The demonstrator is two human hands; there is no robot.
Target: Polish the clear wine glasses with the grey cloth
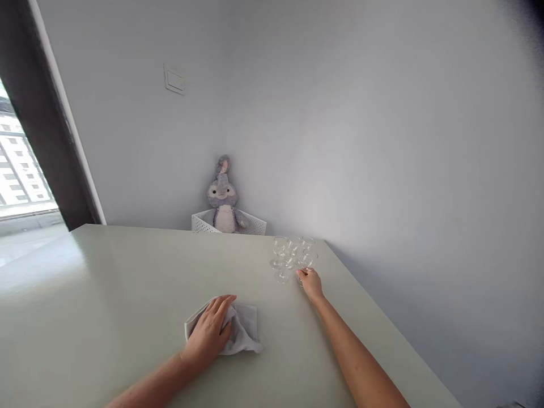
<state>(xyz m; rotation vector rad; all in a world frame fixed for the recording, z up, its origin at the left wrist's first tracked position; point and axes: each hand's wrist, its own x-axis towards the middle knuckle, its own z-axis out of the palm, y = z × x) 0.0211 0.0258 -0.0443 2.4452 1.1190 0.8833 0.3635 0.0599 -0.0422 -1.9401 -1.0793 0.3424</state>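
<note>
Several clear stemmed glasses (280,247) stand in a close group near the table's far right corner. My right hand (311,282) is at the front right of that group, its fingers closed on the stem of one glass (306,259). That glass's foot shows partly beside my fingers, at the tabletop. Nearer the camera and to the left lies a crumpled light grey cloth (245,328). My left hand (209,331) rests over the cloth's left part, with fingers curved round it and cloth showing between thumb and fingers.
The glossy pale green table (127,283) meets a grey wall along its right and far sides. Behind the far edge, a plush rabbit (224,218) sits in a white perforated basket (257,226). A window is at the far left.
</note>
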